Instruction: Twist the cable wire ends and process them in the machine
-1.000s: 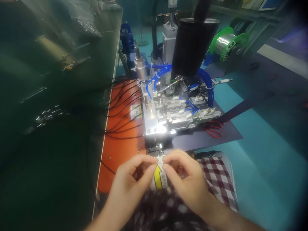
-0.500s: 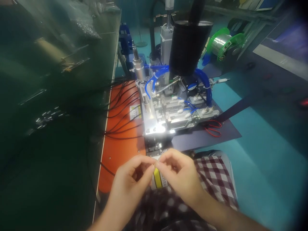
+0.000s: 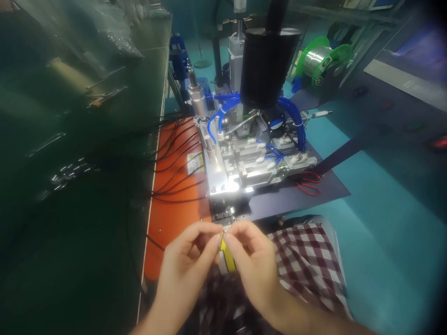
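My left hand (image 3: pixel 190 265) is closed in a pinch, thumb against forefinger, at the lower middle of the view. Facing it, my right hand (image 3: pixel 254 265) pinches too, and the fingertips of both hands nearly meet. Something thin and small shows between them, too tiny to make out. Just below the fingertips is a white and yellow label (image 3: pixel 228 259), partly covered by my right hand. Beyond the hands stands a metal machine (image 3: pixel 251 160) with blue air tubes (image 3: pixel 296 118) and a brightly lit front corner.
An orange plate (image 3: pixel 178 216) crossed by black cables lies left of the machine. Further left is a dark green tabletop (image 3: pixel 87 246) with small metal parts (image 3: pixel 71 172). A black cylinder (image 3: pixel 268 70) hangs above the machine. A green wire spool (image 3: pixel 317 60) stands at the back right.
Both hands have shifted slightly left, still pinched together. My right hand has turned a little and covers more of the label. The view has moved slightly.
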The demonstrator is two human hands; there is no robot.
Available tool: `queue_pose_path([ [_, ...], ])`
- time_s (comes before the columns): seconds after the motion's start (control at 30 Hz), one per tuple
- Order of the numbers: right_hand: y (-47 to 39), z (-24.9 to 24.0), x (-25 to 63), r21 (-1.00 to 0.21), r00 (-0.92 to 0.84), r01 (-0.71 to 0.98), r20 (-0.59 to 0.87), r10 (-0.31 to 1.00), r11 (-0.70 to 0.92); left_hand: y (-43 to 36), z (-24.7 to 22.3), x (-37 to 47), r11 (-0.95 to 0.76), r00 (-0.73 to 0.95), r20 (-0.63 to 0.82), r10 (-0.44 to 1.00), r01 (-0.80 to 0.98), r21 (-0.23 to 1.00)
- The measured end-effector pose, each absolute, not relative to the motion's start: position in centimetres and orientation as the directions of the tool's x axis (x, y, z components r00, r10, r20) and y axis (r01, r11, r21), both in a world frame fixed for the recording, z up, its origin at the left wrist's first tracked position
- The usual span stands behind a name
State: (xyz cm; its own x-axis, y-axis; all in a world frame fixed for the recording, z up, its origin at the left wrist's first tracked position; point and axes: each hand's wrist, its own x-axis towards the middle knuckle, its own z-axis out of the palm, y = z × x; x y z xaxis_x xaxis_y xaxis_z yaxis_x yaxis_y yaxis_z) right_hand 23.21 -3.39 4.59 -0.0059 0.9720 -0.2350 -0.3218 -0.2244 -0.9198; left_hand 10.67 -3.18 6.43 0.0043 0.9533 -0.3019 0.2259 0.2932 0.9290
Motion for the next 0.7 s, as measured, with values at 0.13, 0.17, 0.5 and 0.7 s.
queue_pose_path([
  [0.13, -2.9, 5.2, 23.0, -0.727, -0.197, -0.507, -0.426, 0.883, -0.464, -3.1, 6.5, 10.7, 0.254, 0.007, -0.259, 0.966, 0.181, 0.950],
  [0.17, -2.7, 5.1, 23.1, -0.672, -0.269, -0.531, -0.444, 0.854, -0.517, -3.2, 6.5, 10.6, 0.244, 0.013, -0.250, 0.968, 0.169, 0.955],
  [0.5, 0.1, 4.9, 26.9, -0.973, -0.567, -0.139, -0.075, 0.820, -0.186, -2.6, 7.5, 8.1, 0.326, 0.297, -0.363, 0.883, 0.167, 0.930],
  [0.7, 1.4, 5.2, 28.4, -0.796, -0.703, 0.124, 0.351, 0.619, 0.593, -1.2, 8.4, 8.4, 0.395, 0.370, -0.499, 0.783, 0.324, 0.860],
])
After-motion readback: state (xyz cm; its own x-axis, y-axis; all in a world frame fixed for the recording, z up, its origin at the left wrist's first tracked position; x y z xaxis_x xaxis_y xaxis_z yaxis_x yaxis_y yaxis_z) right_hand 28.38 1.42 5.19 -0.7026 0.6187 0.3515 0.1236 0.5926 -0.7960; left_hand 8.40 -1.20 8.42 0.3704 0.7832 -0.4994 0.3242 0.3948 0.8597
